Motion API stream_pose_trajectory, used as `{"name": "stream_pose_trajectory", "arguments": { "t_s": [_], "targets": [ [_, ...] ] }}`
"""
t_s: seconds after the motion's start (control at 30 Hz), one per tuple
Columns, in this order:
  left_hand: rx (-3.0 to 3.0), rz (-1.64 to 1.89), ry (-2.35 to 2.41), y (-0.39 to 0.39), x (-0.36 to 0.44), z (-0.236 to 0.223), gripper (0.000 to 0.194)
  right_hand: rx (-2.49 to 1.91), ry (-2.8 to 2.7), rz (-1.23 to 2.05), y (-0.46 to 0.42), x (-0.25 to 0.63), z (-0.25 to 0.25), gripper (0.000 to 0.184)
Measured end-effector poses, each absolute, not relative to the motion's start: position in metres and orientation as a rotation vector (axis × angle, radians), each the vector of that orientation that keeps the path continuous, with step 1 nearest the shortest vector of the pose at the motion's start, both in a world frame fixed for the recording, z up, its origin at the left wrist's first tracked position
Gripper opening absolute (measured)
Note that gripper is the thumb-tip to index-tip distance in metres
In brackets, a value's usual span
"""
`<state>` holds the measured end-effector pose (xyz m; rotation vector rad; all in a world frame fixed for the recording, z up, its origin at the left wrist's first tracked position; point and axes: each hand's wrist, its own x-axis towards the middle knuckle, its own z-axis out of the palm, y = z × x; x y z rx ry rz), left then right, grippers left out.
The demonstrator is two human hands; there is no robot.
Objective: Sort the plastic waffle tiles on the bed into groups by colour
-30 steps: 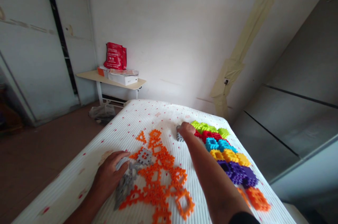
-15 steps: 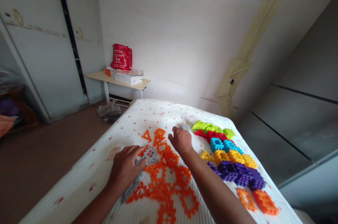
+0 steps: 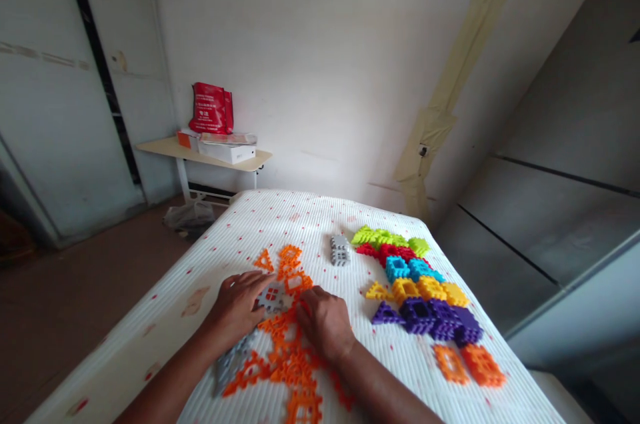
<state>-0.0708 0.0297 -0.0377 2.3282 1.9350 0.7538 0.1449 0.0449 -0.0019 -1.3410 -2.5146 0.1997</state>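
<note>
My left hand (image 3: 239, 306) lies palm down on a white ridged mattress (image 3: 300, 217), its fingers touching a grey square block piece (image 3: 271, 297). My right hand (image 3: 325, 321) rests with curled fingers on a spread of flat orange block pieces (image 3: 291, 264), next to the same grey piece. More grey pieces (image 3: 231, 361) lie under my left wrist. A small grey block cube (image 3: 339, 250) stands alone farther back. To the right sit rows of assembled cubes: green (image 3: 385, 237), red (image 3: 389, 252), blue (image 3: 411, 269), yellow (image 3: 425, 289), purple (image 3: 440, 319) and orange (image 3: 470, 365).
A low wooden table (image 3: 205, 152) against the far wall carries a red bag (image 3: 210, 109) and white boxes. A plastic bag (image 3: 189, 216) lies on the brown floor. Grey cabinet panels (image 3: 560, 197) stand at the right, close to the mattress edge.
My right hand has left the grey cube at the back and drawn in to the orange pieces beside my left hand. My left hand shifted slightly onto the grey square piece.
</note>
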Motion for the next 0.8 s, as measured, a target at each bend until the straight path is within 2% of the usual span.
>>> {"name": "stream_pose_trajectory", "arguments": {
  "t_s": [0.3, 0.63, 0.8],
  "targets": [
    [2.459, 1.36, 1.768, 0.01, -0.047, -0.035, 0.052, -1.118, -2.109, 0.593, 0.05, 0.145, -0.005, 0.023],
    [2.36, 1.321, 1.755, 0.008, -0.036, -0.048, 0.047, -1.115, -1.994, 0.781, 0.048, 0.144, -0.005, 0.029],
    [2.328, 1.306, 1.74, 0.007, -0.03, -0.049, 0.056, -1.209, -2.073, 0.723, 0.05, 0.145, -0.004, 0.031]
  ]
}}
